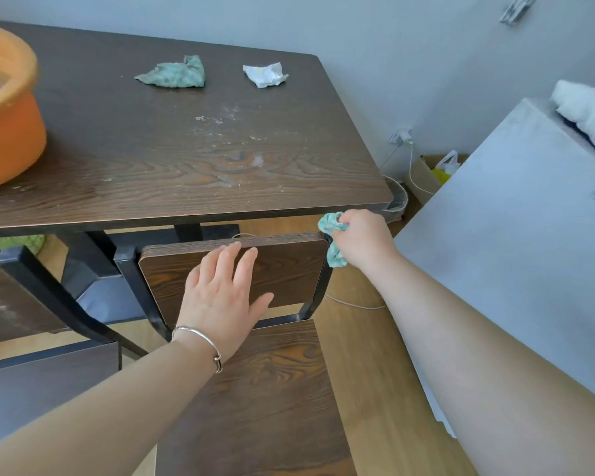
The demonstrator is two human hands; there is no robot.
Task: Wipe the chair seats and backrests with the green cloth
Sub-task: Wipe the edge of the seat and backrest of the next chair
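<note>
**Head view.** The right hand (361, 238), at centre right of the frame, has its fingers curled round a bunched green cloth (330, 225). It presses the cloth against the upper right corner of the backrest (289, 266), just below the edge of the dark wooden surface (186, 159). The left hand (220, 297) lies flat on the face of the backrest, fingers (227, 259) straight and spread, holding nothing. The seat (272, 389) fills the lower centre of the frame. A second green cloth (174, 73) and a crumpled white paper (265, 74) lie at upper centre on the surface, well apart from an orange basin (7, 115) at upper left.

**Handling, as judged.** The cloth in hand looks light, soft and fully compliant. It wads in the palm and should follow edges and corners, so a whole-hand clutch with a pad of fabric left exposed suits it better than a fingertip pinch. Whether it is damp cannot be told. The backrest appears to be a stiff, smooth panel on a black metal frame (318, 293). It should bear firm wiping pressure, and the flat left hand probably steadies it.
</note>
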